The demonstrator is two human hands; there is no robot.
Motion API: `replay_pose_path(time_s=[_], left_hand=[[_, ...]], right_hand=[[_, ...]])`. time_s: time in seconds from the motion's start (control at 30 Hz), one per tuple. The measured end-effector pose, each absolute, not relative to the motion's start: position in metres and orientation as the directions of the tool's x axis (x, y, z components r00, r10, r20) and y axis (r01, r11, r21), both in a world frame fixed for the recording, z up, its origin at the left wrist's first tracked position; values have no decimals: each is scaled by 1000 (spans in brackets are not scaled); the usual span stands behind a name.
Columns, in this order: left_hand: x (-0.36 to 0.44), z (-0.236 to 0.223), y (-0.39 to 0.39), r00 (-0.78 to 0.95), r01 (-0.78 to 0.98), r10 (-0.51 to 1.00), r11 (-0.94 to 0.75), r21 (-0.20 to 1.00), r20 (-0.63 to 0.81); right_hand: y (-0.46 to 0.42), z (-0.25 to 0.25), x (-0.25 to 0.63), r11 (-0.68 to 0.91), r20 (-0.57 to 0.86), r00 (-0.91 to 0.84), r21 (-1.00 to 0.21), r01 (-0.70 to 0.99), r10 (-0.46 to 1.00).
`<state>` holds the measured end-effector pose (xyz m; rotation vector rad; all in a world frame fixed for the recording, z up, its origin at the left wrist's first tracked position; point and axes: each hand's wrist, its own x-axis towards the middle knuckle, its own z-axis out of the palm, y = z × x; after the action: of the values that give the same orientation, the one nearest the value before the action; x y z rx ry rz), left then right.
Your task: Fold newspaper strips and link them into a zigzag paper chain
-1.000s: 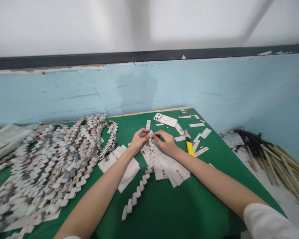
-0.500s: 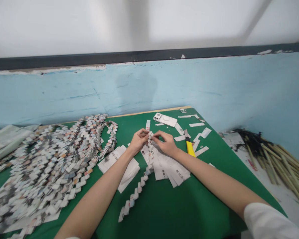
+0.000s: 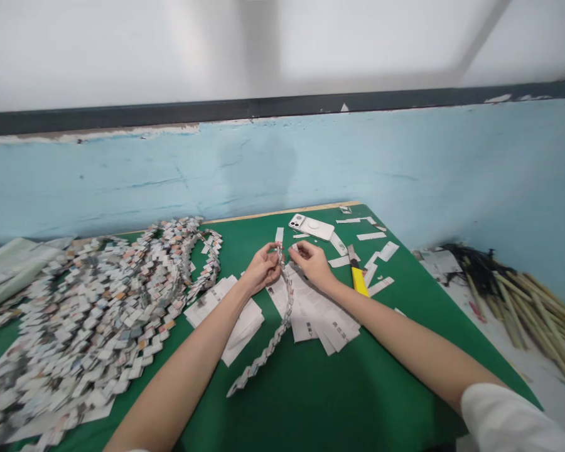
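Note:
My left hand (image 3: 262, 268) pinches the upper end of a folded paper chain (image 3: 269, 344). From there the chain trails down and to the left across the green table (image 3: 320, 395). Close beside it, my right hand (image 3: 312, 262) has its fingers closed on a small piece of paper at the chain's top. Both hands hover over a fan of cut paper strips (image 3: 317, 314), and a second stack of strips (image 3: 223, 314) lies under my left forearm.
A big heap of finished paper chains (image 3: 103, 301) covers the table's left half. A white phone (image 3: 311, 226) lies near the far edge. A yellow utility knife (image 3: 357, 274) and loose strips (image 3: 376, 254) sit to the right. Wooden sticks (image 3: 532, 314) lie on the floor at right.
The chain has turned onto its edge and now hangs straighter from my left hand. My right hand has drawn a little apart from the left at the chain's top.

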<state>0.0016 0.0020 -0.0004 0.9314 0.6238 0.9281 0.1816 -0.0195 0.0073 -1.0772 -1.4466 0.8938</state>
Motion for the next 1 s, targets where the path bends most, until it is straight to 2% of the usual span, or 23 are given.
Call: replay_pose_path(time_s=[0.17,0.73,1.0], left_hand=[[5,-6,2,532,-376,844,315,872,-76],[13,-11,-1,475,-292,879,118,949,37],[13,-11,-1,455,-261,890,95,961,35]], right_hand=[[-16,3,181,288,286,-34,-948,137,958],[-8,-6,184,268,265,-41,-961,71,963],[-8,-6,186,267,265,-31,-961,68,964]])
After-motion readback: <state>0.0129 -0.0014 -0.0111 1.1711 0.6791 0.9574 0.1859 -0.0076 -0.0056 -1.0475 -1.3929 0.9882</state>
